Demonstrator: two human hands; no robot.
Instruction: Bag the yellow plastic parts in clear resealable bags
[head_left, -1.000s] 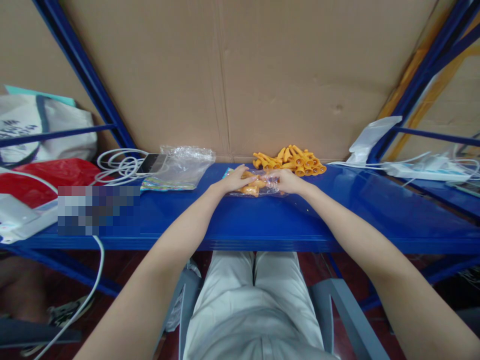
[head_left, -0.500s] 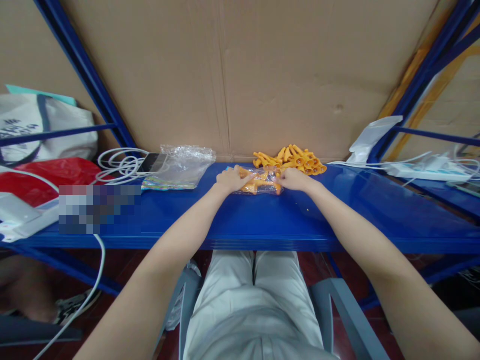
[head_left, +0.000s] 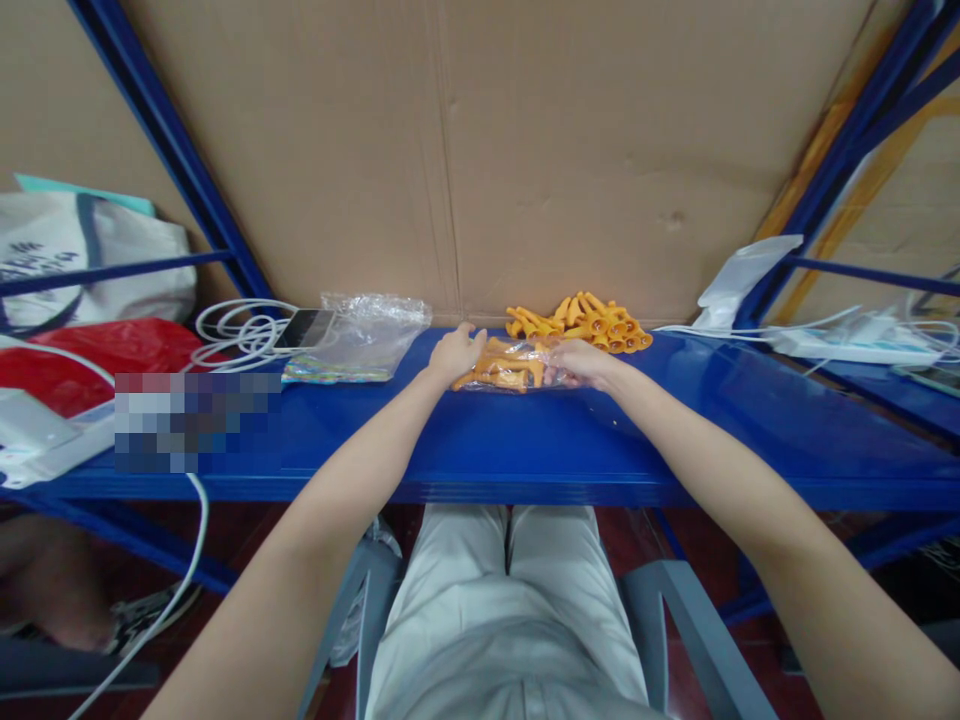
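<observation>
A small clear plastic bag of orange plastic parts (head_left: 508, 366) lies on the blue shelf (head_left: 525, 440) in front of me. My left hand (head_left: 455, 354) is closed on the bag's left end. My right hand (head_left: 579, 360) pinches its right end. Just behind the bag, against the cardboard wall, sits a loose pile of the same orange parts (head_left: 592, 322).
To the left lie a stack of clear bags (head_left: 360, 335), a phone (head_left: 303, 326) with coiled white cable (head_left: 236, 328), a red bag (head_left: 90, 352) and a white tote (head_left: 75, 255). At right sit a white pouch (head_left: 739, 275) and a power strip (head_left: 855, 340). Blue uprights frame both sides.
Both hands have stayed on the bag, turning and shifting it slightly on the shelf. The left hand has moved a little back towards the wall.
</observation>
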